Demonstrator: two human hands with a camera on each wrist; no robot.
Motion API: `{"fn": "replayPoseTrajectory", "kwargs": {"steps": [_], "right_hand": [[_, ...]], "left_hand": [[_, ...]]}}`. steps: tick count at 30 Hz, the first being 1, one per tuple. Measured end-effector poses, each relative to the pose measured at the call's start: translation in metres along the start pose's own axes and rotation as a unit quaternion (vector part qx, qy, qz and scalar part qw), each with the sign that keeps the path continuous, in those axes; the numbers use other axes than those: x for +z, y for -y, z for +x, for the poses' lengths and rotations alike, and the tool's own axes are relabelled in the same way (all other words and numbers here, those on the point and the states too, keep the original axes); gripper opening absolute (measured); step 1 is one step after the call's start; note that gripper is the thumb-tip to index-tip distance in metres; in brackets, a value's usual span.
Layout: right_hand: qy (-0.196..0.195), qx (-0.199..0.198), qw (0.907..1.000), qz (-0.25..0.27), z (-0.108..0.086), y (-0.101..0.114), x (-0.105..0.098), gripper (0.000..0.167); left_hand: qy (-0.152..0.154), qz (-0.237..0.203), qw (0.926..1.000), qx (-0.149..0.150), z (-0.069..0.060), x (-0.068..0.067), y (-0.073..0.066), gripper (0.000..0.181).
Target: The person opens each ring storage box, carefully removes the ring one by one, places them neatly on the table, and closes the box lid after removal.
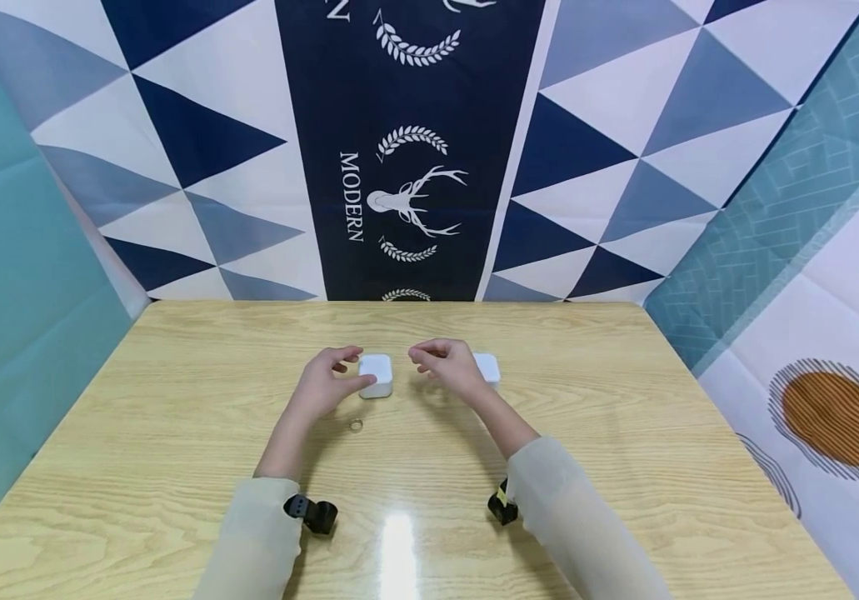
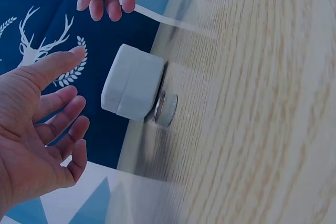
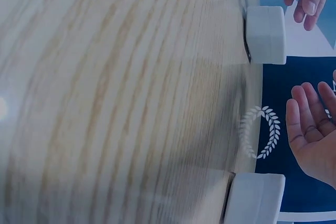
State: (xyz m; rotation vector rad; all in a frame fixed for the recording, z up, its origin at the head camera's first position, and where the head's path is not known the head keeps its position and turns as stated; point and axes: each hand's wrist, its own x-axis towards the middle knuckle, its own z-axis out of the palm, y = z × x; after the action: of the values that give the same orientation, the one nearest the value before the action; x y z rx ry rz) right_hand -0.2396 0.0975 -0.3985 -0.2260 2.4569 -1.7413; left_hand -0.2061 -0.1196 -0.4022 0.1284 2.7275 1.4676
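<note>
A small white box with rounded edges stands on the wooden table beside my left hand. In the left wrist view the fingers of my left hand are loosely bent and hold nothing, apart from the white box. A small metal ring lies in front of that box. My right hand hovers between the two boxes, partly hiding the second white box. The right wrist view shows my right hand empty, fingers extended, above the second box in the picture.
The light wooden table reaches back to a patterned cloth wall with triangles and a deer print. Teal cloth hangs at the left side, and patterned cloth at the right. A bright reflection lies on the table's near part.
</note>
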Motion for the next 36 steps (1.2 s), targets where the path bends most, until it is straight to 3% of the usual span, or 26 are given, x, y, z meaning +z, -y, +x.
{"fn": "replayPoseTrajectory", "kwargs": {"steps": [21,30,36], "right_hand": [[-0.013,-0.02,0.9997,-0.004,-0.001,0.003,-0.023,0.034],[-0.033,-0.02,0.9992,-0.013,0.0,-0.001,-0.038,0.033],[-0.024,-0.006,0.9997,-0.007,-0.002,-0.003,-0.048,0.038]], "left_hand": [[0.001,0.003,0.9997,0.024,0.006,0.017,-0.013,0.056],[0.005,-0.007,0.9992,0.04,0.007,0.025,-0.019,0.058],[0.006,-0.022,0.9986,0.048,0.009,0.035,-0.023,0.056]]}}
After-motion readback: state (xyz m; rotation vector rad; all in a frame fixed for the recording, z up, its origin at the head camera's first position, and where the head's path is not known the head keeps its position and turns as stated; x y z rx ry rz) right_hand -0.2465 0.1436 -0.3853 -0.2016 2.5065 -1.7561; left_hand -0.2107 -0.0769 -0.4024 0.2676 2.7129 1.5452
